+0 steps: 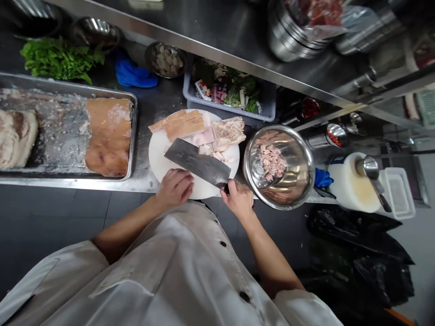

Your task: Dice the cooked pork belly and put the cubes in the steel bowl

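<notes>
My right hand (pixel 239 197) is wrapped round the handle of a cleaver (pixel 197 162). Its broad dark blade lies slanted above a round white cutting board (pixel 157 156), pointing up to the left. At the board's front edge, my left hand (pixel 176 186) has its fingers curled in, with nothing visible in them, a little below the blade. Behind the blade lie skin-on pork strips (pixel 185 124), pale cut pieces and a shredded-looking chunk of meat (pixel 230 132). To the right of my right hand stands a steel bowl (pixel 295 149) with diced meat (pixel 272 162) inside.
At left, a metal tray (pixel 64 174) holds slabs of pork (pixel 108 136). Behind are leafy greens (pixel 61 59), a blue glove or cloth (pixel 133 72), a small bowl of pale pieces (pixel 166 59) and a grey bin of scraps (pixel 231 107). A steel shelf (pixel 217 50) overhangs the counter. A white tub (pixel 355 181) stands right.
</notes>
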### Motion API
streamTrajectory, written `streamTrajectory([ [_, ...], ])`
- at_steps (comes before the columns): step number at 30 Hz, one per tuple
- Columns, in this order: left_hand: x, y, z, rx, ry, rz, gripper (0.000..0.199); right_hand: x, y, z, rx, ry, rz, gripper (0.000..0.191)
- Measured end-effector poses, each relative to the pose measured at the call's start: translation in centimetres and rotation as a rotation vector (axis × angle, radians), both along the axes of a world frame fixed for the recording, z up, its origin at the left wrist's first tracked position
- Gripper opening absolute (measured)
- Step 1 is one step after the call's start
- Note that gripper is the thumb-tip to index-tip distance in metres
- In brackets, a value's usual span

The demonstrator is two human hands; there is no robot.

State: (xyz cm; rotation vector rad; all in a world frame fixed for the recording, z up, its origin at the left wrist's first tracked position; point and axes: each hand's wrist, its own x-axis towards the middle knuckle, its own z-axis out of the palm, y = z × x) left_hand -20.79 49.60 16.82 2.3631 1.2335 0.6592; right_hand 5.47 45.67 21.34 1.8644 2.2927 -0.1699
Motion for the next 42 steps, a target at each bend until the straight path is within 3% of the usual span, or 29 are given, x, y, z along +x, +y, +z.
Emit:
streamTrajectory([
  [3, 3.1, 1.3, 2.3, -0.051, 0.143, -0.37, 0.058, 1.0, 0.0, 0.3, -0.032, -0.04, 0.057, 0.025],
  [5, 4.9, 2.4, 1.9, -0.106, 0.226, -0.447, 0.076, 1.8, -0.3, 0.7, -0.065, -0.071, 0.097, 0.023],
  [8, 5.4, 4.1, -0.4, -0.225, 0.326, -0.428, 0.084, 3.8, -2.1, 1.5, -0.099, -0.12, 0.084, 0.024],
  [11, 4.0, 5.9, -2.8, -0.253, 0.309, -0.36, 0.073, 6.6, -5.8, 2.5, -0.116, -0.127, -0.004, 0.024],
  [14, 3.7, 8.5, -4.3, -0.17, 0.204, -0.205, 0.055, 8.2, -10.2, 2.8, -0.119, -0.064, -0.237, 0.032],
  [16, 4.9, 10.4, -5.0, -0.132, 0.196, -0.112, 0.049, 7.9, -12.2, 2.6, -0.142, 0.008, -0.437, 0.035],
  [19, 8.2, 12.5, -5.7, -0.122, 0.244, -0.101, 0.046, 5.9, -12.3, 2.0, -0.212, 0.082, -0.633, 0.036],
  [22, 10.6, 13.1, -6.0, -0.126, 0.266, -0.131, 0.044, 3.9, -9.8, 0.9, -0.263, 0.08, -0.715, 0.039],
  [25, 10.2, 12.8, -5.5, -0.157, 0.288, -0.196, 0.039, 2.6, -7.3, -0.5, -0.29, 0.071, -0.717, 0.043],
  [28, 6.7, 12.2, -4.8, -0.158, 0.283, -0.233, 0.032, 1.2, -6.2, -1.5, -0.331, 0.079, -0.628, 0.046],
  [30, 3.2, 11.5, -4.7, -0.108, 0.241, -0.117, 0.036, 0.6, -6.1, -1.7, -0.349, 0.106, -0.552, 0.046],
  [32, -0.4, 10.2, -5.1, -0.07, 0.204, 0.093, 0.051, 1.0, -6.1, -1.6, -0.338, 0.17, -0.501, 0.045],
  [35, -3.6, 7.0, -6.6, -0.107, 0.182, 0.253, 0.073, 4.2, -6.2, -1.9, -0.286, 0.416, -0.482, 0.035],
  [38, -1.8, 3.3, -7.9, -0.128, 0.135, 0.234, 0.09, 8.7, -6.3, -3.5, -0.331, 0.788, -0.564, 0.026],
  [42, 5.5, 0.8, -7.9, -0.066, 0.173, 0.297, 0.099, 11.2, -6.4, -6.7, -0.536, 1.172, -0.722, 0.034],
])
